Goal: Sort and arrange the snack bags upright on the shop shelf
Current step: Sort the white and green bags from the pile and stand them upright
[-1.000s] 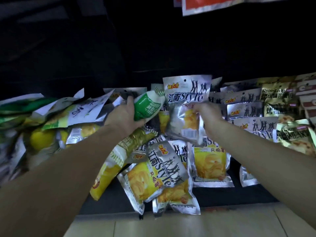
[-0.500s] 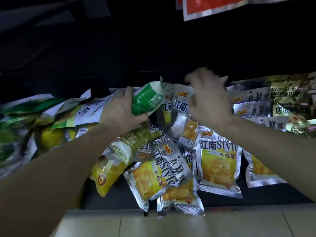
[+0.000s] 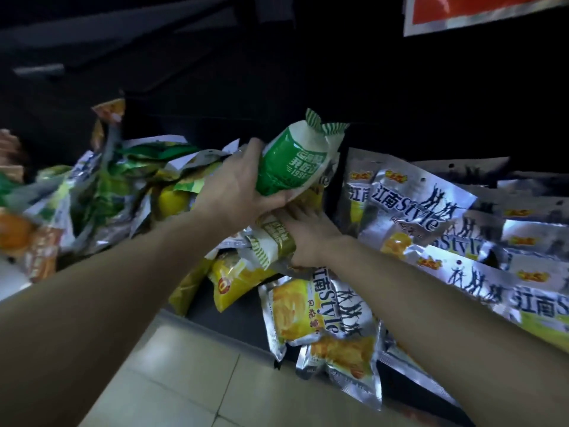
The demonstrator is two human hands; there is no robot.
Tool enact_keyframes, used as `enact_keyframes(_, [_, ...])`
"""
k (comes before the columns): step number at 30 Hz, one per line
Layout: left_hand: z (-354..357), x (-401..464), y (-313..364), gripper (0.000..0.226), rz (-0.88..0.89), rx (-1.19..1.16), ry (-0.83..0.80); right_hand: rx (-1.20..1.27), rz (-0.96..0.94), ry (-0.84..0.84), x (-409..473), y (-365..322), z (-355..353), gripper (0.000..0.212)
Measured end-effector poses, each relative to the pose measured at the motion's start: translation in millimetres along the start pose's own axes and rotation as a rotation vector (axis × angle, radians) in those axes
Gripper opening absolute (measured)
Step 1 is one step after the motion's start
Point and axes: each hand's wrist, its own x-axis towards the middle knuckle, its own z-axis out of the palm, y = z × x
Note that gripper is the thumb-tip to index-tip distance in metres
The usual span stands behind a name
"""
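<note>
Two grips clamped: left hand (image 3: 237, 189) round green bag (image 3: 289, 163); right hand (image 3: 303, 234) on olive bag (image 3: 271, 241) beneath.

You see glossy green-and-white plastic film on the green bag (image 3: 291, 163); crinkled, mirror-bright foil on the silver bags (image 3: 409, 211) at three o'clock; smooth, faintly shiny floor tiles (image 3: 191, 374) at six.

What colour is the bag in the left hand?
Green and white bag, striped ends; left hand holds it, head view.
</note>
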Motion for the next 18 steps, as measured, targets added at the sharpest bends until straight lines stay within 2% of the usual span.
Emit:
enact_keyframes(3, [-13,-10,-5,0.061,-0.076,-0.048,0.05,0.074,-0.003,0.049,3,-1,-4,0.091])
enact_keyframes(7, [-24,-17,-14,0.058,-0.253,-0.272,0.115,0.3,-0.04,0.094,-16,19,-24,0.075])
enact_keyframes(10, [-24,-19,-24,0.062,-0.379,-0.482,0.108,0.528,0.047,0.142,-43,30,-51,0.081])
enact_keyframes(12, [-21,-18,-32,0.058,-0.435,-0.637,0.104,0.737,0.168,0.062,-61,32,-68,0.082])
enact_keyframes(15, [-23,-14,-47,0.048,-0.559,-0.91,0.091,1.056,0.249,-0.145,-86,25,-87,0.076])
enact_keyframes(16, [-25,-12,-58,0.054,-0.601,-0.977,0.064,1.214,0.275,-0.2,-92,17,-92,0.073])
enact_keyframes(18, [-35,-11,-76,0.089,-0.679,-1.096,-0.065,1.435,0.318,-0.256,-102,-6,-103,0.075])
